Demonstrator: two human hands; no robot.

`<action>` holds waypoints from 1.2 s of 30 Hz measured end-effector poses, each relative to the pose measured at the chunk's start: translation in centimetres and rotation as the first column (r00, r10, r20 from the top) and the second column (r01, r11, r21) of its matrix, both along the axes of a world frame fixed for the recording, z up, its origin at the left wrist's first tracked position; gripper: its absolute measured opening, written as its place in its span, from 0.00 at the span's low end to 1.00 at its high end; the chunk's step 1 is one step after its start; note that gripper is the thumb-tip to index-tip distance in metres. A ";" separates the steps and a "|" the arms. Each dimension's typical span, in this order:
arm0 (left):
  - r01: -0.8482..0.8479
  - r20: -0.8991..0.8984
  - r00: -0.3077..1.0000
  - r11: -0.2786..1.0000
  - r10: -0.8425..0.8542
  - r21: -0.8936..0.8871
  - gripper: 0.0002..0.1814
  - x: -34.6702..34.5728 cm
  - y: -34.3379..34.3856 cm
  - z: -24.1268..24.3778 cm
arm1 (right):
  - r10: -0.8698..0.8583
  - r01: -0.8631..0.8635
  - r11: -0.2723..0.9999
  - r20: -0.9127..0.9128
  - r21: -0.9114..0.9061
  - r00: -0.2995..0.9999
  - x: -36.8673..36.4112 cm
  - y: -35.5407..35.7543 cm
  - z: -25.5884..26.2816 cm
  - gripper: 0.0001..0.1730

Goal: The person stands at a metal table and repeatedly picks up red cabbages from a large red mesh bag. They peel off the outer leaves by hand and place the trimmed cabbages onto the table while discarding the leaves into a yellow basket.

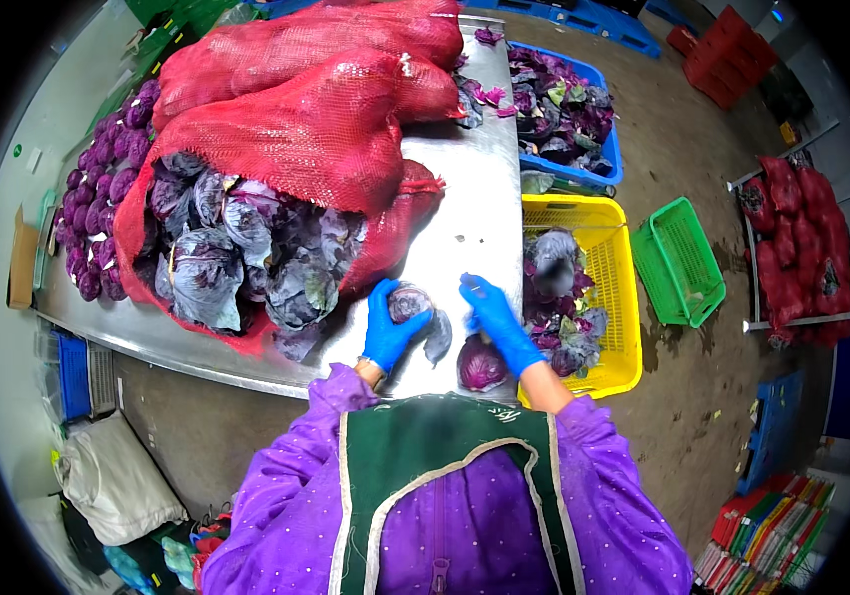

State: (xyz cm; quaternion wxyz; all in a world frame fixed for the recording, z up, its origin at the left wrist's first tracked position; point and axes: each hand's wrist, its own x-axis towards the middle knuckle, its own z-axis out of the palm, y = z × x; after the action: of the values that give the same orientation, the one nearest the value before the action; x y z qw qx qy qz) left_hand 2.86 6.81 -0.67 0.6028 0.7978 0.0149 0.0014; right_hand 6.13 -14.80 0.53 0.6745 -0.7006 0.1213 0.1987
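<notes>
Both my hands wear blue gloves over a stainless steel table. My left hand grips a red cabbage with a loose outer leaf hanging at its right side. My right hand is apart from it, to the right, its fingers curled near a small dark thing; blur hides what it is. Below that hand a peeled red cabbage rests on the table. To the left, an open red mesh sack spills untrimmed red cabbages.
A yellow crate of leaves stands against the table's right side, a blue crate of leaves beyond it. A green crate is on the floor. Trimmed cabbages are piled far left. Another filled mesh sack lies behind.
</notes>
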 end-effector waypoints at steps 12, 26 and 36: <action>0.018 0.010 1.000 0.988 -0.019 0.154 0.53 -1.9 -4.4 -1.1 | 0.359 -0.151 0.814 0.282 -0.561 0.890 -6.6 -1.2 0.8 0.13; 0.024 -0.020 1.000 0.957 -0.019 0.290 0.52 -1.4 -5.9 -0.2 | 0.254 -0.262 0.806 -0.091 -0.530 0.963 -6.8 0.3 -0.4 0.14; 0.084 -0.205 0.969 0.963 -0.139 -0.256 0.48 -1.5 -0.6 -0.1 | 0.377 -0.285 0.801 0.074 -0.527 0.923 -2.9 -2.1 -4.4 0.20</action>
State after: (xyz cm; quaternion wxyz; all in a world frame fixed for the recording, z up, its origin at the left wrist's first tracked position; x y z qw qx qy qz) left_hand 1.37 6.23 -0.80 0.6905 0.7117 0.0368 -0.1234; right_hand 3.27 -16.90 -3.91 0.4290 -0.8779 -0.0154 0.2124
